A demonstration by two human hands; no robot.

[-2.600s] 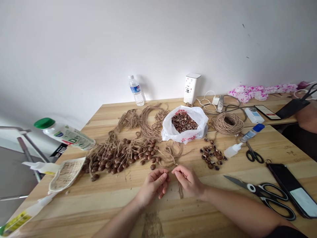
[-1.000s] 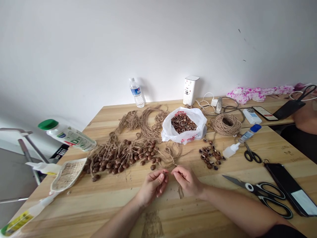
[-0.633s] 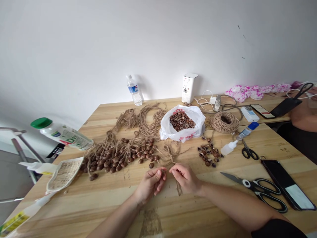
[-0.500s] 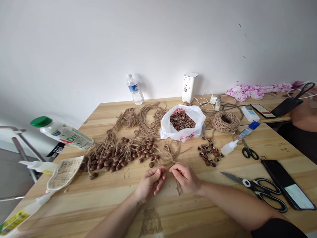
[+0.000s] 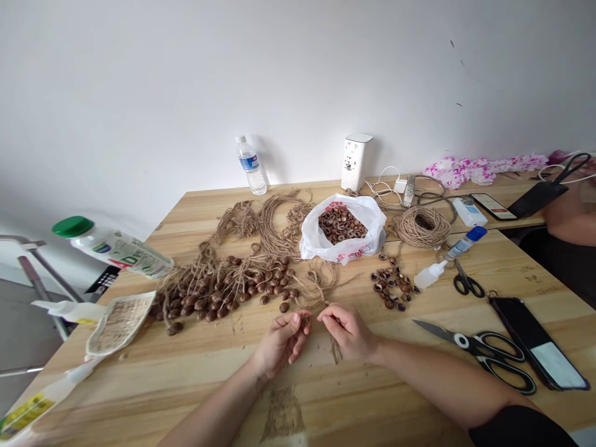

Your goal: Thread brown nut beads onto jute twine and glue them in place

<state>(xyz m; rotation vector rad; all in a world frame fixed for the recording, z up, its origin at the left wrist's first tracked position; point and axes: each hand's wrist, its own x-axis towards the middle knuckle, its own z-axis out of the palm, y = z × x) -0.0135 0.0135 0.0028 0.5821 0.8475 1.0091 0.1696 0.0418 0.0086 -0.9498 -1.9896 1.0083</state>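
Observation:
My left hand [image 5: 284,343] is closed in a pinch at the front middle of the table, around something small that I cannot make out. Close to its right, my right hand [image 5: 348,331] is pinched too, over thin twine strands [image 5: 335,349] that hang out below it. What its fingertips hold is too small to tell. Just beyond the hands lies a loose tangle of knotted twine [image 5: 321,282]. Brown nut shells on cords [image 5: 218,288] are heaped to the left. A white plastic bag [image 5: 316,239] of cut shells stands behind, with more shell pieces [image 5: 393,282] at its right.
Large scissors [image 5: 484,347], small scissors [image 5: 468,284], a twine coil [image 5: 423,226] and glue bottles [image 5: 431,275] lie right. A woven tray [image 5: 121,316] and a green-capped bottle [image 5: 116,245] are left. A water bottle [image 5: 251,166] stands behind. Another person's arm [image 5: 570,208] shows far right.
The view has shifted slightly. Both hands keep nearly the same place and stay pinched, with the left fingertips changed only a little.

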